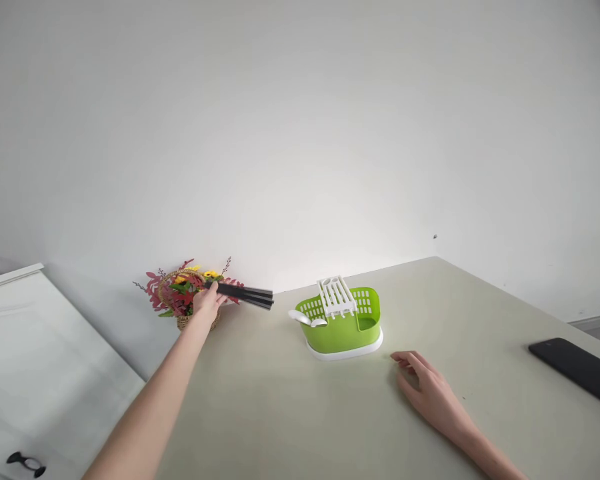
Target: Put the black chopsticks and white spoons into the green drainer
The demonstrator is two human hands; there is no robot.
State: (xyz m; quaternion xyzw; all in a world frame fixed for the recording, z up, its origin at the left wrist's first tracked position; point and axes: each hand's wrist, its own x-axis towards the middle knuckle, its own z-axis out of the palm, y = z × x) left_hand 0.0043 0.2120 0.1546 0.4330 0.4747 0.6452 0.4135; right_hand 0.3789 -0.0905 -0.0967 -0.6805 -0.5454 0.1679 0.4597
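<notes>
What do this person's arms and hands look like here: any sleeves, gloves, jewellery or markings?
Both forearms are bare as far as the frame shows: no sleeves and no gloves. The left hand and right hand show no rings, watch, wristband or markings that can be made out.

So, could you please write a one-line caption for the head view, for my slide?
Left hand holds black chopsticks near a green cutlery drainer; right hand rests on the table.

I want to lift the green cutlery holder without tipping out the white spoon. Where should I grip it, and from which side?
Probably grip the green cutlery holder by its right end wall, coming from the right, where the right hand lies open on the table. The white spoon juts over the left rim, and the white rack covers the top middle, so both are awkward.
</notes>
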